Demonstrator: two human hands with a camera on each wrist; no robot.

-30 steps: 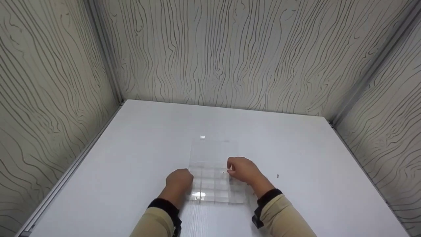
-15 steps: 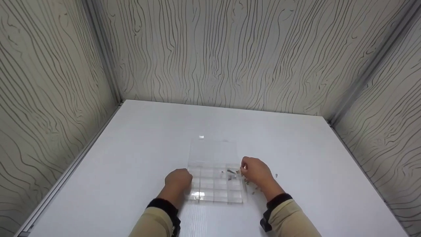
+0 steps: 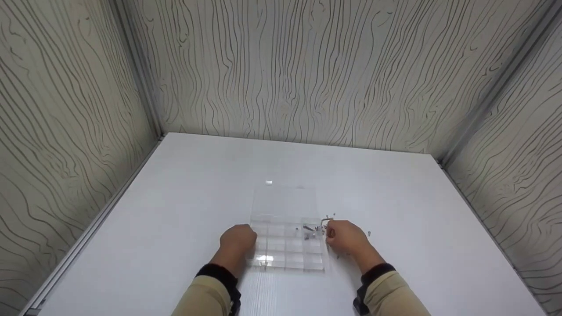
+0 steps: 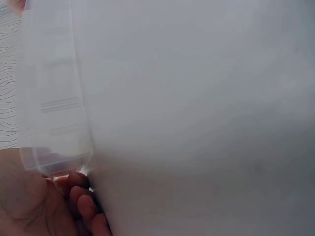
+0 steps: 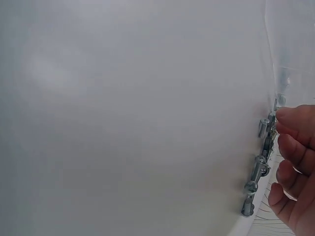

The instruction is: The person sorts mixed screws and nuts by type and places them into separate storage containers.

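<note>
A clear plastic compartment box [image 3: 276,254] lies on the white table, its clear lid [image 3: 284,201] folded back flat. My left hand [image 3: 238,239] grips the box's left side; in the left wrist view its curled fingers [image 4: 86,206] sit at the box corner. Just past the box's right edge is my right hand [image 3: 349,237], fingers bent, thumb and forefinger close together at a small heap of metal screws [image 5: 257,169]. Whether a screw is between those fingertips I cannot tell. Several metal pieces [image 3: 309,228] lie in the upper right compartments of the box.
A few loose bits lie about the heap, and a single small metal piece [image 3: 369,233] sits further right on the table [image 3: 210,175]. Wood-patterned panels [image 3: 281,70] enclose the table at the back and both sides.
My right hand has moved from over the box's upper right compartments rightward, then down beside its edge. The compartments' metal pieces and the loose screws have come into sight. My left hand stays put.
</note>
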